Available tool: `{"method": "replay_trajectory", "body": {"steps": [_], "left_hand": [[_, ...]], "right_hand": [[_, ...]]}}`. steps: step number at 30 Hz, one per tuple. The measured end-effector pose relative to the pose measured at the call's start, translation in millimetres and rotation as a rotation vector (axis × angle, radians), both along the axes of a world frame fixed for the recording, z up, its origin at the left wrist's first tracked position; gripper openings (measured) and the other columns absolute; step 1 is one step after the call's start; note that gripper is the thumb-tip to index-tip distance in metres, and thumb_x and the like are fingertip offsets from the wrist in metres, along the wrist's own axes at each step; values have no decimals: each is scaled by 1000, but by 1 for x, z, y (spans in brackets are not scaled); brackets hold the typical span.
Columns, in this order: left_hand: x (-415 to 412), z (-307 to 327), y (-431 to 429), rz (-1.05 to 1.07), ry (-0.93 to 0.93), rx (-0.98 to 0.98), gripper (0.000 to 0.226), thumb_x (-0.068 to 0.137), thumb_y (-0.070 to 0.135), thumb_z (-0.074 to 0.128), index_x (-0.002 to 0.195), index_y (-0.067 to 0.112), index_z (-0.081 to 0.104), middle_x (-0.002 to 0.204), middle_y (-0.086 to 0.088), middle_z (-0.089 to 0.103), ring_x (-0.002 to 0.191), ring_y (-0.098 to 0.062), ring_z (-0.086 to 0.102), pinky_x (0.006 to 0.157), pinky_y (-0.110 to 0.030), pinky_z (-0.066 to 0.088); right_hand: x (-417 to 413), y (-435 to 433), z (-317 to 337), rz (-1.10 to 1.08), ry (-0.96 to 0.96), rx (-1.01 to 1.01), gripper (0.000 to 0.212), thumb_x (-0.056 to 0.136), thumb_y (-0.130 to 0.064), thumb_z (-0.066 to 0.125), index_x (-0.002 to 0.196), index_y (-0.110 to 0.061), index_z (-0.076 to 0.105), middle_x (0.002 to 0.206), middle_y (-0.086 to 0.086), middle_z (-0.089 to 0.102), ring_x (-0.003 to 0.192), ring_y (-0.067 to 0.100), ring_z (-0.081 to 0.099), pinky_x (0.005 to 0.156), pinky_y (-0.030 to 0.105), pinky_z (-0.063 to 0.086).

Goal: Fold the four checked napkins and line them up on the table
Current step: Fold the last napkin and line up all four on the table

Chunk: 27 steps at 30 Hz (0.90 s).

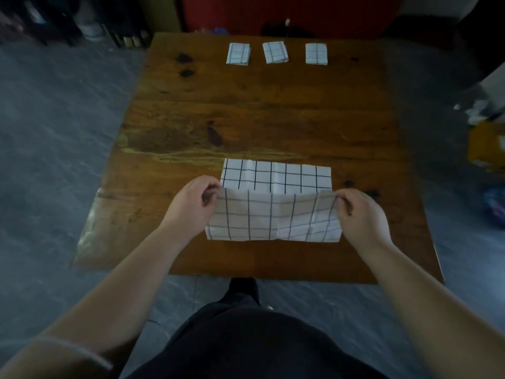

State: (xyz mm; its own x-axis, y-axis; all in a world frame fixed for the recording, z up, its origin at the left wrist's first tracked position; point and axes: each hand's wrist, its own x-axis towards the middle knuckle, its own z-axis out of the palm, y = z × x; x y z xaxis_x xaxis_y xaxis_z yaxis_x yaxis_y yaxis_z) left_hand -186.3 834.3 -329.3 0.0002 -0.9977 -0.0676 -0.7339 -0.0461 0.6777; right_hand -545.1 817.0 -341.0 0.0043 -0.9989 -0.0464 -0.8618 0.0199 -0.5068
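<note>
- Three folded napkins [276, 52] sit in a row, top centre of the wooden table [259, 113].
- Fourth checked napkin [273, 203] lower centre, near half lifted: left hand [191, 202] and right hand [360, 212] pinch its corners.

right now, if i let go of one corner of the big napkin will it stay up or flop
Probably flop: the napkin bends and wrinkles between the left hand and right hand. It likely holds creases, since the folded napkins lie flat. It looks thin, so a push would probably bunch it.
</note>
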Motion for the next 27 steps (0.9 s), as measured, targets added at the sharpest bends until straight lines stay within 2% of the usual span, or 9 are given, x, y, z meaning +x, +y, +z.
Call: {"method": "replay_trajectory", "body": {"steps": [3, 6, 11, 13, 16, 20, 22, 24, 27], "left_hand": [[0, -5, -62, 40, -25, 21, 21, 99, 16, 60, 119, 25, 61, 105, 9, 63, 87, -5, 59, 70, -20, 47], [-3, -20, -115, 1, -100, 61, 17, 100, 22, 60, 113, 32, 58, 100, 10, 64, 83, -7, 61, 62, -22, 46], [-6, -49, -169, -29, -152, 173, 20, 100, 21, 60, 116, 32, 57, 105, 6, 65, 83, -11, 63, 66, -30, 58], [-7, -59, -178, -22, -151, 207, 24, 100, 19, 60, 122, 29, 57, 107, 5, 65, 83, -12, 63, 66, -30, 57], [-9, -69, -185, -30, -117, 246, 37, 99, 16, 61, 134, 26, 53, 121, 1, 63, 97, -15, 63, 76, -31, 57], [-15, -69, -179, 12, -102, 314, 64, 99, 23, 63, 155, 26, 32, 155, -3, 41, 138, -24, 46, 109, -44, 46], [-17, -65, -162, 9, -130, 302, 65, 99, 22, 62, 156, 25, 31, 158, -2, 37, 144, -24, 38, 114, -44, 40], [-18, -61, -138, -36, -132, 281, 62, 100, 20, 60, 155, 22, 33, 157, -2, 39, 145, -23, 37, 116, -43, 37], [-17, -58, -95, -62, -111, 288, 59, 100, 19, 60, 154, 23, 35, 153, -2, 43, 142, -22, 40, 114, -43, 41]], "right_hand": [[9, -44, -4, -69, 12, 56, 25, 107, -23, 47, 122, -18, 66, 108, -5, 65, 94, 14, 59, 75, 34, 50], [16, -82, -14, -111, 63, 118, 23, 107, -23, 46, 117, -19, 66, 103, -4, 63, 89, 16, 58, 73, 34, 48], [20, -121, -34, -163, 90, 210, 19, 107, -24, 46, 110, -22, 65, 98, -3, 64, 83, 14, 58, 67, 32, 46], [21, -128, -42, -202, 97, 240, 19, 107, -24, 46, 111, -23, 65, 98, -4, 64, 83, 13, 59, 68, 33, 49], [23, -132, -51, -237, 86, 283, 24, 106, -24, 50, 126, -23, 62, 117, -2, 66, 96, 15, 62, 79, 36, 55], [24, -125, -55, -282, -1, 324, 48, 103, -27, 58, 149, -26, 44, 146, -2, 49, 131, 21, 50, 103, 43, 52], [23, -113, -56, -313, -30, 303, 52, 103, -28, 58, 152, -24, 41, 152, -1, 44, 140, 22, 42, 111, 45, 46], [24, -95, -55, -316, -42, 281, 51, 104, -28, 57, 152, -24, 41, 154, -1, 43, 142, 21, 40, 111, 43, 44], [23, -57, -58, -293, -62, 271, 47, 104, -27, 56, 150, -25, 43, 153, -3, 44, 142, 20, 40, 110, 41, 44]]}}
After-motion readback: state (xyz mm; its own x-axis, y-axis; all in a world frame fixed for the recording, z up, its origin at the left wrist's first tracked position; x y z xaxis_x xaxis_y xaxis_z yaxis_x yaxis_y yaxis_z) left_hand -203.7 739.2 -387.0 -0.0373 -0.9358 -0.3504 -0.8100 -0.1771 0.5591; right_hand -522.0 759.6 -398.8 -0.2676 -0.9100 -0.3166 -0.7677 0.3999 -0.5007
